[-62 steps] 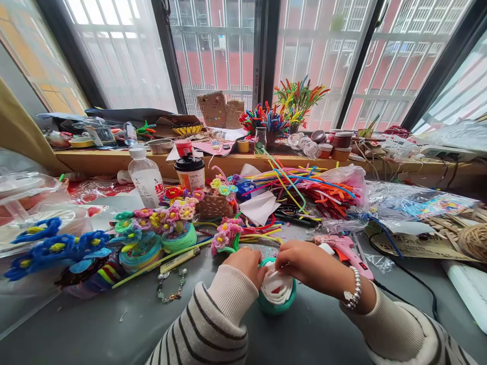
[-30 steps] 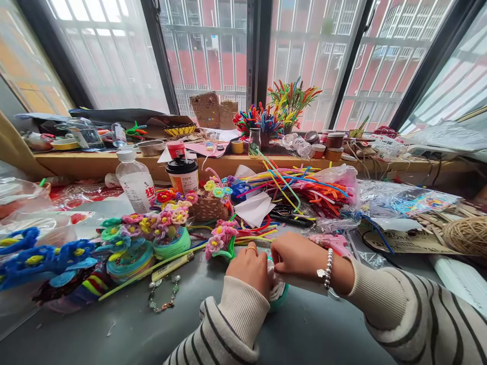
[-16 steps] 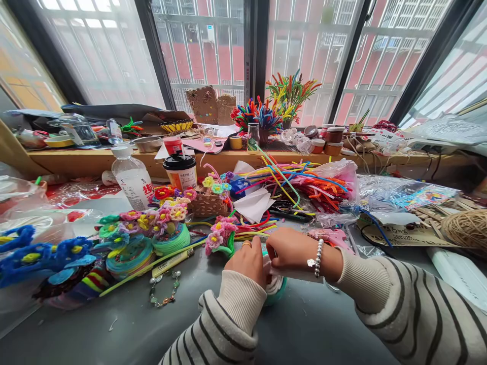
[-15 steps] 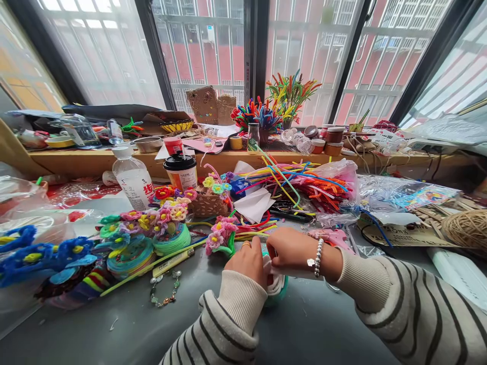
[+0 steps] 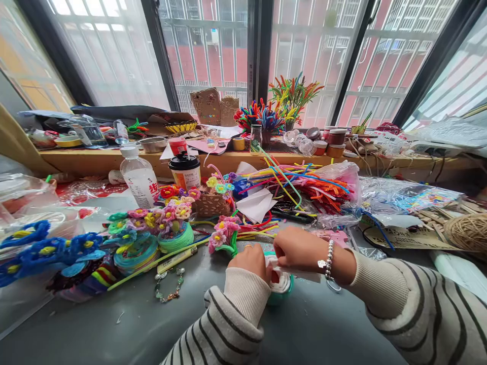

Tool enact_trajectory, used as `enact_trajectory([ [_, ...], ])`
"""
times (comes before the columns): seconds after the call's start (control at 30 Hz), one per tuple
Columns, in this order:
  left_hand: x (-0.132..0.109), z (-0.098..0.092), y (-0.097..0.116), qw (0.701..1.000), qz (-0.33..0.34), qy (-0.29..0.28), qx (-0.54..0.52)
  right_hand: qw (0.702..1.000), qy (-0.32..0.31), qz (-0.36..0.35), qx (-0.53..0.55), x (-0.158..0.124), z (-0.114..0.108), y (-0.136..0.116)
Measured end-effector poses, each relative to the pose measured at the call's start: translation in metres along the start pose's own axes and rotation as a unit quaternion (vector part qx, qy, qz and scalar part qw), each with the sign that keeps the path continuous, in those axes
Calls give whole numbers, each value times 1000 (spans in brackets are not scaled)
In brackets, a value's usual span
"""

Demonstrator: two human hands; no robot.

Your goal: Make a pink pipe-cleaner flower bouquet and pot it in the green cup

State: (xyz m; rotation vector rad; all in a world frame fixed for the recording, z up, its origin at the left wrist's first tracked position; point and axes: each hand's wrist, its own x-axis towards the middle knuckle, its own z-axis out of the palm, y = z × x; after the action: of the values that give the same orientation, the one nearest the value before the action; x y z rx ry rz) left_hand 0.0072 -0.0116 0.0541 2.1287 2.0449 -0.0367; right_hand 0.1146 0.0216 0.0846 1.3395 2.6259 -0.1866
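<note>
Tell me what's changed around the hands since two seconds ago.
The right hand's wrist has moved forward and left, and covers more of the pink glue gun. A white strip now shows beneath it. Any change of grip is hidden. Both hands, the left included, remain at the green pot; the bead bracelet stayed put.

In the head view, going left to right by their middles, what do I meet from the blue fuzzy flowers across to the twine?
Blue fuzzy flowers, beaded bracelet on the tabletop, pink flowers, left hand, green-and-white round piece, right hand, ball of twine.
</note>
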Motion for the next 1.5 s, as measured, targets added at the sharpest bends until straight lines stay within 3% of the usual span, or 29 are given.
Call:
enact_trajectory([
  [0.17, 3, 0, -4, 1000, 3, -4, -3, 999, 16, 0, 31, 6, 9, -2],
  [0.23, 6, -1, -10, 1000, 22, -5, 1, 994, 3, -20, 106, 5, 10, 2],
  [0.33, 13, -2, -21, 999, 52, -9, -5, 947, -88, -77, 299, 1, 11, 12],
  [0.4, 17, -1, -26, 998, 68, -11, -15, 919, -106, -121, 360, -1, 12, 18],
  [0.57, 22, 5, -32, 995, 93, 1, -35, 953, 49, -177, 242, -3, 18, 21],
  [0.77, 20, 9, -32, 995, 88, 8, -54, 966, 118, -177, 147, 5, 32, 16],
  [0.97, 21, 15, -35, 995, 77, 20, -56, 966, 129, -181, 136, 6, 41, 18],
  [1.13, 21, 15, -33, 996, 70, 10, -55, 970, 87, -198, 113, 9, 34, 18],
  [1.27, 20, 13, -32, 997, 63, 11, -50, 971, 90, -213, 66, 12, 30, 13],
  [1.5, 7, 8, -28, 1000, -4, -21, -9, 968, 99, -230, -1, 13, 26, 5],
])
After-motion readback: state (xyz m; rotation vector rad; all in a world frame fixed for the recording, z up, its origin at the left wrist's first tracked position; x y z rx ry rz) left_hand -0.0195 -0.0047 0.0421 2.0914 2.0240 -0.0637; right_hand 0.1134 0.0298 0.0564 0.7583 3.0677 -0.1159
